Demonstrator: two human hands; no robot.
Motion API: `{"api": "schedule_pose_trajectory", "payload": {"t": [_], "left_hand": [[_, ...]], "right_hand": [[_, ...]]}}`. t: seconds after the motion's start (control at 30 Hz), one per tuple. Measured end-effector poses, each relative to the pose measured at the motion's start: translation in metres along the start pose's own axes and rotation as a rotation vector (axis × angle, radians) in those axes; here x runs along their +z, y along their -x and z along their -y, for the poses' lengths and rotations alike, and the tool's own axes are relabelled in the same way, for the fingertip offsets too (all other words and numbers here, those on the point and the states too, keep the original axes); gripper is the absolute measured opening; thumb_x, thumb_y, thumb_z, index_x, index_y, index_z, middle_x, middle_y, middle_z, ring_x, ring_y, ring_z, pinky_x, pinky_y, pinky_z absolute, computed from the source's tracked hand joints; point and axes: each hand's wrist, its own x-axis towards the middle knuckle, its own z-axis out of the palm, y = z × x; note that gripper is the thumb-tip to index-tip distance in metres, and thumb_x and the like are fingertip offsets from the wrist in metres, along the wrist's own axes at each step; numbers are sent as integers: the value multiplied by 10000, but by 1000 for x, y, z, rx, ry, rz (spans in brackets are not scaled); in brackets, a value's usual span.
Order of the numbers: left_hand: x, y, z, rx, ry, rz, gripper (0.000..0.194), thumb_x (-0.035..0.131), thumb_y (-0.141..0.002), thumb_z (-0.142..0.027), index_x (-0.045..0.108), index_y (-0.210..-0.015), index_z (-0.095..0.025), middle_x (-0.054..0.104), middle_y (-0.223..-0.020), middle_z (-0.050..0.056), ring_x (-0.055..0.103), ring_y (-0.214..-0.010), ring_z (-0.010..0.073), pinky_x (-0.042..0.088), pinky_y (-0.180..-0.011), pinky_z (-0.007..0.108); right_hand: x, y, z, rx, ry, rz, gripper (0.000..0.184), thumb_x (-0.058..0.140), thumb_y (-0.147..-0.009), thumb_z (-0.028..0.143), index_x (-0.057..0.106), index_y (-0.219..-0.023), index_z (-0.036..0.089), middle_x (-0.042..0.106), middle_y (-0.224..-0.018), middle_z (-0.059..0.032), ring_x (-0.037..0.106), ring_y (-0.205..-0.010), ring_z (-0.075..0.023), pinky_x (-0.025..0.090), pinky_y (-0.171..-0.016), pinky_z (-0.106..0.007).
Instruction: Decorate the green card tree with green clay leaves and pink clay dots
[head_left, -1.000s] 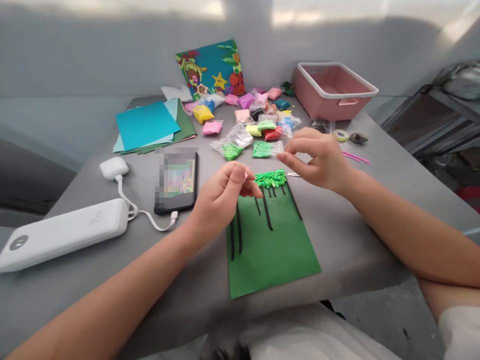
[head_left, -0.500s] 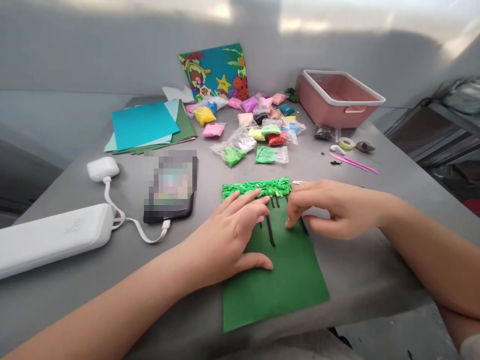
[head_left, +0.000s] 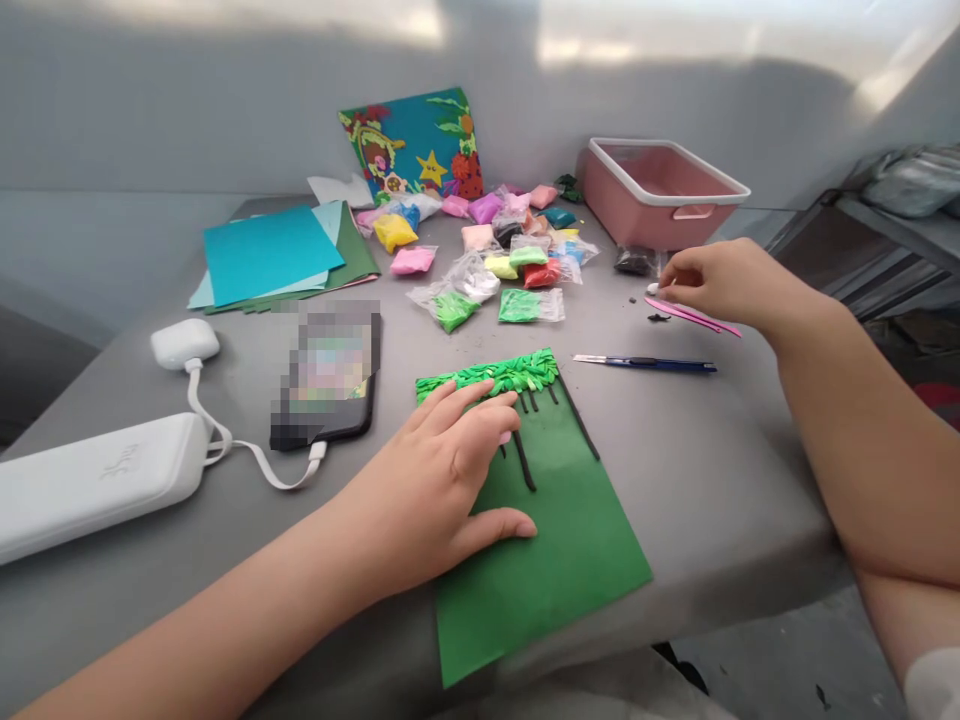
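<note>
My left hand (head_left: 457, 470) lies spread on a green card (head_left: 555, 570), fingertips at its top edge and thumb stretched over its middle. Leafy strips of bright green clay (head_left: 517, 372) cover that top edge. Thin black clay strips (head_left: 525, 462) run down from it, one along the card's right side. Far to the right, my right hand (head_left: 712, 285) is curled, thumb and fingers bent together beside a small white piece (head_left: 652, 289). What lies between these fingertips is hidden. Just below them are pink modelling tools (head_left: 694, 317) and a dark scrap (head_left: 658, 318).
A blue cutter knife (head_left: 645, 363) lies right of the card. Bags of coloured clay (head_left: 457, 310), a pink basket (head_left: 660, 205) and a sea-themed clay picture (head_left: 420, 145) stand behind. On the left are coloured sheets (head_left: 270, 255), a phone (head_left: 330, 380) and a white power bank (head_left: 112, 480).
My right hand has left the card and moved right and away to the small items by the basket, uncovering the cutter knife. My left hand stays on the card; the view has shifted slightly.
</note>
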Motion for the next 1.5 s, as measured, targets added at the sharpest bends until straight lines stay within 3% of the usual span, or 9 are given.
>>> {"api": "schedule_pose_trajectory", "payload": {"t": [0.17,0.3,0.47,0.77,0.93,1.1,1.2,1.33,1.5], "left_hand": [[-2,-1,3,10,36,-75,518,685,-915,-503,512,-1231,-131,636,-1361,246,482,-1405,429,344,-1166,697],[-5,-4,0,-2,135,-167,329,537,-1009,-394,554,-1166,-105,662,-1225,207,607,-1167,333,503,-995,539],[-12,-7,-10,-112,368,-265,287,415,-1053,-352,644,-1059,-180,668,-937,52,630,-885,207,512,-812,366],[-8,-12,-12,-425,960,-308,251,716,-910,-385,725,-1102,-223,764,-1033,20,707,-941,159,555,-825,255],[-2,-11,-14,-264,726,-269,266,508,-1015,-297,724,-1099,-166,738,-881,35,679,-801,143,546,-770,265],[-7,-10,-12,-71,511,-293,218,528,-1011,-292,693,-928,-179,722,-851,15,652,-780,130,498,-716,239],[-8,-12,-13,-120,564,-281,184,607,-975,-343,681,-915,-185,712,-839,10,639,-742,128,493,-665,235],[1,-12,-13,-184,673,-310,159,623,-964,-328,652,-1014,-180,706,-885,33,670,-799,147,556,-737,264],[7,-10,-11,-36,482,-343,254,472,-1026,-181,648,-1209,-167,739,-1133,106,684,-1070,189,540,-959,332]], "right_hand": [[-7,1,-17,61,41,117,224,584,-842,241,759,-943,144,742,-954,-125,592,-803,-175,403,-733,-345],[-5,-2,-26,83,81,231,278,573,-831,202,761,-1028,149,729,-972,-129,573,-792,-167,399,-754,-354],[1,-6,-25,123,121,290,290,557,-854,208,691,-1106,155,702,-1057,-116,563,-845,-171,384,-750,-332],[7,-14,-24,184,203,332,267,654,-799,211,662,-1065,188,708,-970,-83,571,-800,-191,370,-718,-313],[8,-16,-20,162,219,305,44,618,-825,220,621,-836,177,650,-802,-78,502,-720,-177,325,-679,-319],[-2,-1,11,17,116,175,200,454,-953,270,622,-899,175,622,-964,-92,508,-791,-172,350,-699,-305],[-1,13,31,-144,-11,274,266,600,-905,431,657,-1092,250,656,-985,-36,573,-811,-169,404,-678,-276],[8,20,41,-324,-114,490,350,700,-819,546,679,-1055,288,686,-1021,-30,623,-874,-203,457,-701,-294],[11,6,29,-224,-47,458,210,623,-868,436,679,-971,261,706,-966,-35,628,-829,-209,439,-692,-311]]}}
